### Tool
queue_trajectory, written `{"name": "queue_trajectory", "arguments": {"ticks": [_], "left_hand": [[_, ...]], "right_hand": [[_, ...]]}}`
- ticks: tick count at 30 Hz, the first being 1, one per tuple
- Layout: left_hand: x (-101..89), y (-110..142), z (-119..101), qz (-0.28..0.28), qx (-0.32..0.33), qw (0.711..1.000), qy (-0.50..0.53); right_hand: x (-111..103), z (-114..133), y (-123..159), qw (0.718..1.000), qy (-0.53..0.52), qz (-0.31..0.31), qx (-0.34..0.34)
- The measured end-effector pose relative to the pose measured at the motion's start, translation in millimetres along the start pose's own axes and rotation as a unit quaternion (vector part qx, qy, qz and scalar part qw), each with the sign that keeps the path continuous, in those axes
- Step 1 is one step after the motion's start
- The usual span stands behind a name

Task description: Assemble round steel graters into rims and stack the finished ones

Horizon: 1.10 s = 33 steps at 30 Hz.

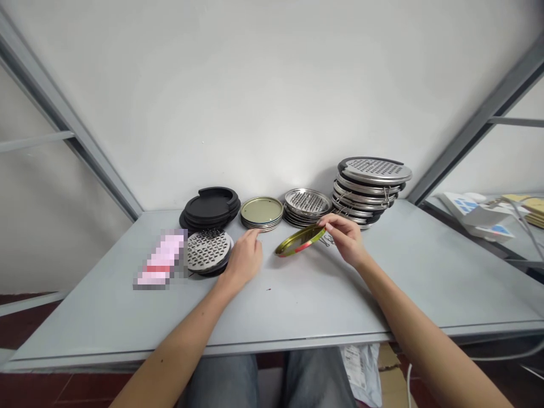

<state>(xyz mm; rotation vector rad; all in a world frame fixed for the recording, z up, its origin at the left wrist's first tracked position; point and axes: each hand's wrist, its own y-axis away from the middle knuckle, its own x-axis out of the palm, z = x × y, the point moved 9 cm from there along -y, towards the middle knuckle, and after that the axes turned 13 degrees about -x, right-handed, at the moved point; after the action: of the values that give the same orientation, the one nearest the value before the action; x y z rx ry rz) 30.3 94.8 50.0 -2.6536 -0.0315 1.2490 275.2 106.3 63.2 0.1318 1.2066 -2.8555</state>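
My right hand (345, 238) pinches a round tin lid (300, 241) by its right edge. The lid is tilted above the table, gold inside with a red and green rim. My left hand (246, 255) is low over the table, fingers loosely bent and partly hidden, with nothing seen in it. Just beyond its fingertips stands a stack of gold round lids (261, 211); whether they touch, I cannot tell. To its left lies a perforated metal grater disc (208, 251) on a black round base. Small wire clips (328, 240) lie partly behind the raised lid.
Along the wall are stacked black round holders (210, 205), metal grater discs (307, 202) and a tall pile of assembled graters (369, 190). A pixelated pink item (161, 259) lies at left on the grey table (280, 317). Grey metal posts flank the table.
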Motion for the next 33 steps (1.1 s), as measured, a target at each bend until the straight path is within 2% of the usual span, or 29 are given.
{"name": "queue_trajectory", "arguments": {"ticks": [2,6,10,13,16,19,23,28,31,33], "left_hand": [[-1.5,3.3,-9.4,0.01,0.028,0.999,0.041],[15.6,17.3,-20.2,0.129,0.082,0.988,0.019],[27.8,27.6,-15.9,0.214,0.099,0.971,-0.049],[30.1,28.1,-12.2,0.234,0.092,0.965,-0.079],[30.4,27.2,-10.9,0.233,0.089,0.964,-0.097],[33.1,28.9,-10.1,0.237,0.1,0.959,-0.118],[35.3,29.7,-7.1,0.24,0.105,0.955,-0.136],[27.0,27.2,-11.0,0.195,0.107,0.968,-0.112],[9.6,31.8,-19.4,0.131,0.12,0.98,-0.091],[-13.2,39.9,-26.6,0.065,0.147,0.985,-0.065]], "right_hand": [[13.2,-0.5,6.5,0.996,-0.007,0.078,0.029],[49.0,-5.9,28.5,0.961,-0.001,0.256,0.108],[66.2,-9.0,40.6,0.936,0.041,0.323,0.135],[63.8,-5.2,35.3,0.942,0.092,0.309,0.093],[44.9,-1.1,22.1,0.958,0.175,0.224,0.028],[27.8,-5.4,16.8,0.95,0.264,0.165,0.002],[29.8,-14.0,19.2,0.926,0.324,0.191,-0.011],[47.1,-7.9,22.9,0.926,0.284,0.243,-0.042],[50.2,-4.6,24.0,0.93,0.263,0.252,-0.041],[50.6,-3.9,24.9,0.932,0.253,0.255,-0.039]]}}
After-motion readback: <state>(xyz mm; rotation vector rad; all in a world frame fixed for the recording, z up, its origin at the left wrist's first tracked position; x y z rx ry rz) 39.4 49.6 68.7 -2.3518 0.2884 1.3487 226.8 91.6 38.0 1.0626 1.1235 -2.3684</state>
